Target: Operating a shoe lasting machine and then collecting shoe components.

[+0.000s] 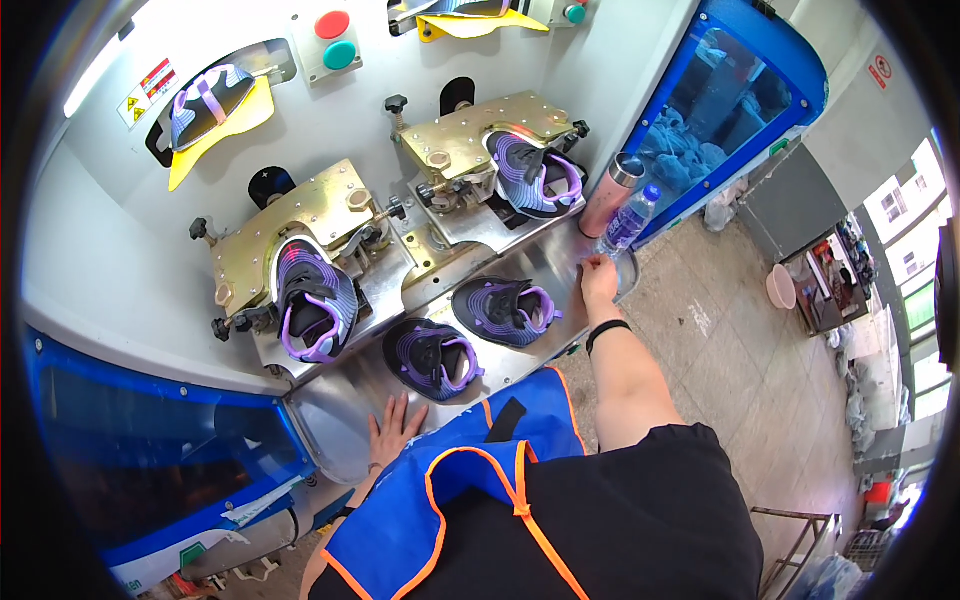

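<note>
Workshop floor [700, 370] spreads away on the right, beside a tall pale machine housing [110, 240] with a blue-framed window panel [170, 450] at near left and another [720, 110] at far right. Along the housing's near side runs a shallow stainless-steel tray [335, 420]. Beyond it stand two stations, each topped by a brass-coloured clamp plate, one left [300, 215] and one right [470, 130].

Four black-and-purple shoe uppers show. One [320, 300] sits in the notch of the left plate and one [530, 175] in that of the right. The other two lie side by side on the tray, collars toward the near right: the left one [425, 355] nearer the person, the right one [500, 308] farther off. They look light, with a pliant collar and a firmer, shaped toe, and probably neither slippery nor fragile; the heel collar or the tongue seems the best hold, sparing the toe's shape.

At the tray's near edge the left hand [397, 437] lies with fingers spread, gripping nothing, just beside the nearer loose upper. At the tray's right end the right hand [600, 278] has its fingers bent together; whether they pinch something small, I cannot tell. Just beyond it stand a pink tumbler [608, 200] and a clear plastic bottle [630, 218].
</note>
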